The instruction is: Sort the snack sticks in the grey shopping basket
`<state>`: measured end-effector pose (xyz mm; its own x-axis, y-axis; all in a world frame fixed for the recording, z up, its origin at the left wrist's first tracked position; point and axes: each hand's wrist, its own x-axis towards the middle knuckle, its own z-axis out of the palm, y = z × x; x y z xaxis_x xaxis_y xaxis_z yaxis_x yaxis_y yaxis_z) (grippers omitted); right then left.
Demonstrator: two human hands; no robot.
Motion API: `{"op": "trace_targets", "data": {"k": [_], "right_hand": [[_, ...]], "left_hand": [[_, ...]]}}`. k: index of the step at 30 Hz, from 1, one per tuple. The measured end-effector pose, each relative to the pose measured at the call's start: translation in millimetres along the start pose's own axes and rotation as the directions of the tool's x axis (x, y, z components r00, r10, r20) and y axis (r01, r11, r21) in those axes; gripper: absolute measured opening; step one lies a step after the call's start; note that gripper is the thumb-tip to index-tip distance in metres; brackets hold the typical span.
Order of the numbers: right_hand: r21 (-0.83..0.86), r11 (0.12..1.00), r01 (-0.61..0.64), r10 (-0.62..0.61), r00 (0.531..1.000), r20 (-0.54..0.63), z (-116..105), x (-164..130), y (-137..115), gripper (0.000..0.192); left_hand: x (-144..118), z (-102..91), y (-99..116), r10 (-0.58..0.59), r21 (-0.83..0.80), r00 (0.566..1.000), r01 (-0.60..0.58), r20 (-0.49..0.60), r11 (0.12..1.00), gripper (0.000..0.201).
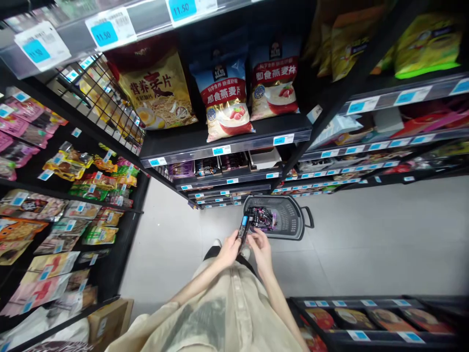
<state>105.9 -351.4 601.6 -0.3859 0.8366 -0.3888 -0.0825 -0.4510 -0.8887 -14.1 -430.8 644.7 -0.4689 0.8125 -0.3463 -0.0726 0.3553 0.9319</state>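
Note:
My left hand point(229, 249) is wrapped round a slim black handheld terminal point(243, 229) with a small lit blue screen at its far end. Just right of the device is my right hand point(261, 248), fingers loosely bent and apart. Its thumb is close to the lower part of the terminal; whether it touches cannot be made out. Below and beyond both hands, a grey plastic shopping basket point(289, 217) stands on the floor. Dark packets with purple and pink marks point(263, 218) lie in its left part, partly behind the terminal.
In front, a black shelf point(220, 131) bears oatmeal bags point(227, 105) and a gold cereal bag point(157, 93). Snack racks point(73, 195) line the left side. A low shelf with round packs point(351, 318) is behind on the right, and a cardboard box point(110, 320) at lower left.

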Motion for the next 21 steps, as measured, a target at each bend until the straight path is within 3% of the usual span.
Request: {"op": "trace_targets", "data": {"k": [4, 8, 11, 17, 21], "right_hand": [[-0.033, 0.999, -0.024, 0.023, 1.000, -0.005, 13, 7, -11, 0.056], [-0.072, 0.997, 0.018, -0.022, 0.999, -0.048, 28, 12, -22, 0.049], [-0.064, 0.997, 0.046, -0.051, 0.996, -0.075, 38, 15, -24, 0.046], [0.006, 1.000, 0.001, 0.000, 0.995, -0.097, 56, 15, -17, 0.043], [0.065, 0.995, 0.070, -0.058, 0.985, -0.165, 62, 19, -18, 0.039]], "left_hand": [[12, -1.8, -6, -0.063, -0.177, 0.987, 0.088, 0.145, 0.980, 0.044], [27, -6.7, -11, -0.181, -0.353, 0.964, 0.242, 0.196, 0.904, 0.067], [34, -13.7, -12, -0.205, -0.396, 0.953, 0.280, 0.221, 0.874, 0.073], [34, -27.0, -5, -0.176, -0.401, 0.966, 0.239, 0.188, 0.884, 0.072], [40, -39.7, 6, -0.092, -0.401, 0.994, 0.110, 0.063, 0.909, 0.063]]}}
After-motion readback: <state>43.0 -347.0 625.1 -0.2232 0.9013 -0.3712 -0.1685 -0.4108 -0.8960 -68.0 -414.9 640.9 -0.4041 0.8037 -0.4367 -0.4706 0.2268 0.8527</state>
